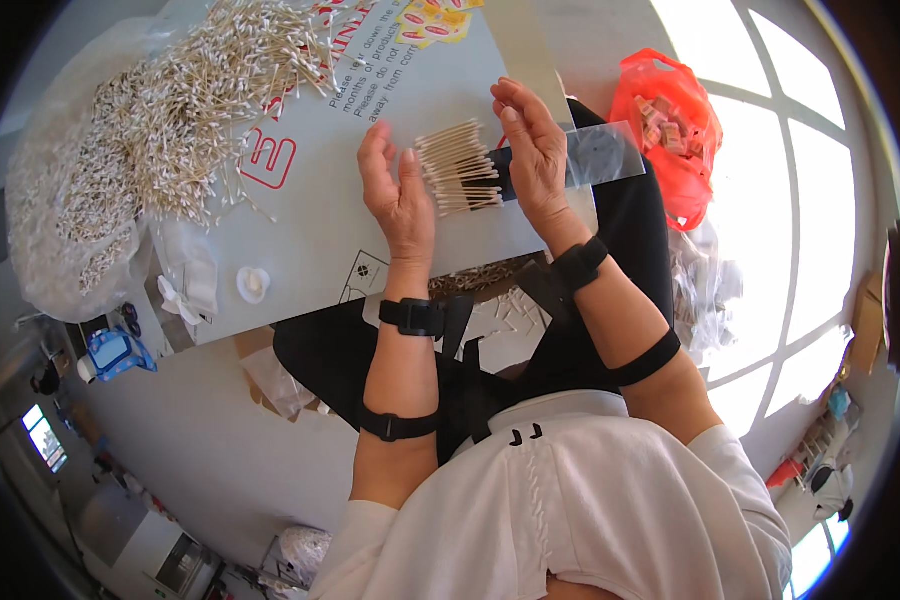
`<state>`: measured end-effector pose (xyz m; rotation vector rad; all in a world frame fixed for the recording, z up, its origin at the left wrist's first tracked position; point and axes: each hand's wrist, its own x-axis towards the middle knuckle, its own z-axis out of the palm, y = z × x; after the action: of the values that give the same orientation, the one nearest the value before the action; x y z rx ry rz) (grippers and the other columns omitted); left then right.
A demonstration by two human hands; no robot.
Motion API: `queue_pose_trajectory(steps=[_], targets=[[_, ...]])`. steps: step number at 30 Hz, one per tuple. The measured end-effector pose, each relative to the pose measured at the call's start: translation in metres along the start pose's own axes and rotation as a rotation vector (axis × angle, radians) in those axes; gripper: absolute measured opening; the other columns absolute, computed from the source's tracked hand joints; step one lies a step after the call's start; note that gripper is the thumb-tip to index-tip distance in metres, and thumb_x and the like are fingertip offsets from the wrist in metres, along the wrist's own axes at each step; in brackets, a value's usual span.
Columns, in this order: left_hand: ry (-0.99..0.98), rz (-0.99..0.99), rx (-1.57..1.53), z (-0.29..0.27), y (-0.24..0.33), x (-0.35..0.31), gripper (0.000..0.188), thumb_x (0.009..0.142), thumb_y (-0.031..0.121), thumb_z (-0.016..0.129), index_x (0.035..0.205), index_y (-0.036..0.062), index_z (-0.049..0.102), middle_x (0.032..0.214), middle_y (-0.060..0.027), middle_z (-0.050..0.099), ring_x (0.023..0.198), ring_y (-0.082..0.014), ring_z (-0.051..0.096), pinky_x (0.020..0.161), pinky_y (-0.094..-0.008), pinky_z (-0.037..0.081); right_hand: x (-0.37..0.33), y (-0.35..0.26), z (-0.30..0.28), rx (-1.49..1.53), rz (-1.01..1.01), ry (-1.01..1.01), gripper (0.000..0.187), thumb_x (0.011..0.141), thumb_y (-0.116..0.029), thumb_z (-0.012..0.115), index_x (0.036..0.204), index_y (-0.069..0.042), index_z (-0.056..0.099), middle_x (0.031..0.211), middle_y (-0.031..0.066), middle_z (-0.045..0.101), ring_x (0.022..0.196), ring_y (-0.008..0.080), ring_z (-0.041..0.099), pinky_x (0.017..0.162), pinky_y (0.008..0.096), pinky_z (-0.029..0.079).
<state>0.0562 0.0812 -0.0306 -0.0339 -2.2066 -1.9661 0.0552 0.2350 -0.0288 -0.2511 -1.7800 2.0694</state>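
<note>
A row of cotton swabs (457, 168) lay side by side on the worktop (315, 200), between the two hands and partly over a dark strip. The left hand (402, 195) stood at the row's left ends with fingers loosely curled and thumb apart; the right hand (536, 160) was at the right ends, its fingers half bent and parted, pinching nothing visible. Whether either touched the tips I could not tell. A clear plastic sleeve (610, 153) ran from beneath the right hand past the worktop's right edge. The surface was pale grey with red and black print, and a printed stretch separated the left hand from a big swab pile (230, 90). The near edge slanted above the person's dark-clad legs, with loose swabs (515, 312) scattered lower down between them. Window light lay in bright panes on the floor (750, 200) to the right. At the left, a clear bag (38, 262) held more swabs, spilling into the pile; beyond the right edge, an open red bag (698, 165) held small pinkish packets (663, 128).
</note>
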Motion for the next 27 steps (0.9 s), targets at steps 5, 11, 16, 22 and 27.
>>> queue_pose_trajectory(steps=[5, 11, 16, 22, 27], targets=[[-0.208, 0.228, 0.630, 0.003, 0.009, 0.007, 0.057, 0.090, 0.019, 0.065, 0.138, -0.0028, 0.043, 0.149, -0.0175, 0.039, 0.140, -0.0341, 0.036, 0.112, -0.0467, 0.032, 0.000, -0.013, -0.014, -0.397, -0.085, -0.033, 0.016, 0.089, 0.003, 0.058, 0.104, 0.001, 0.062, 0.103, 0.0099, 0.063, 0.087, 0.0194, 0.065, 0.077, 0.0288, 0.052], [-0.374, 0.325, 1.090, 0.018, 0.020, -0.018, 0.080, 0.090, 0.051, 0.059, 0.147, 0.0000, 0.034, 0.156, -0.0179, 0.030, 0.146, -0.0337, 0.024, 0.114, -0.0590, 0.018, -0.016, -0.008, -0.032, -0.539, -0.248, -0.066, 0.012, 0.084, 0.004, 0.060, 0.095, -0.001, 0.062, 0.096, 0.0117, 0.062, 0.082, 0.0285, 0.064, 0.071, 0.0335, 0.052], [-0.400, 0.256, 1.152, 0.022, 0.015, -0.020, 0.081, 0.093, 0.054, 0.052, 0.151, 0.0028, 0.028, 0.158, -0.0168, 0.026, 0.148, -0.0326, 0.019, 0.116, -0.0589, 0.014, -0.015, -0.008, -0.030, -0.560, -0.262, -0.076, 0.012, 0.083, 0.001, 0.062, 0.094, -0.003, 0.063, 0.095, 0.0121, 0.062, 0.082, 0.0317, 0.064, 0.070, 0.0374, 0.052], [-0.416, 0.251, 1.118, 0.019, 0.014, -0.021, 0.082, 0.093, 0.056, 0.051, 0.151, 0.0024, 0.028, 0.158, -0.0172, 0.026, 0.148, -0.0330, 0.019, 0.116, -0.0601, 0.010, 0.006, -0.012, -0.024, -0.703, -0.103, -0.174, 0.011, 0.081, -0.006, 0.065, 0.092, -0.008, 0.066, 0.093, 0.0084, 0.063, 0.083, 0.0312, 0.064, 0.069, 0.0392, 0.052], [-0.417, 0.242, 1.124, 0.019, 0.014, -0.026, 0.085, 0.091, 0.059, 0.050, 0.150, 0.0010, 0.029, 0.159, -0.0172, 0.025, 0.149, -0.0326, 0.016, 0.116, -0.0607, 0.008, 0.015, -0.008, -0.020, -0.808, -0.185, -0.246, 0.012, 0.080, -0.006, 0.065, 0.092, -0.009, 0.066, 0.090, 0.0074, 0.062, 0.079, 0.0292, 0.064, 0.068, 0.0383, 0.052]])
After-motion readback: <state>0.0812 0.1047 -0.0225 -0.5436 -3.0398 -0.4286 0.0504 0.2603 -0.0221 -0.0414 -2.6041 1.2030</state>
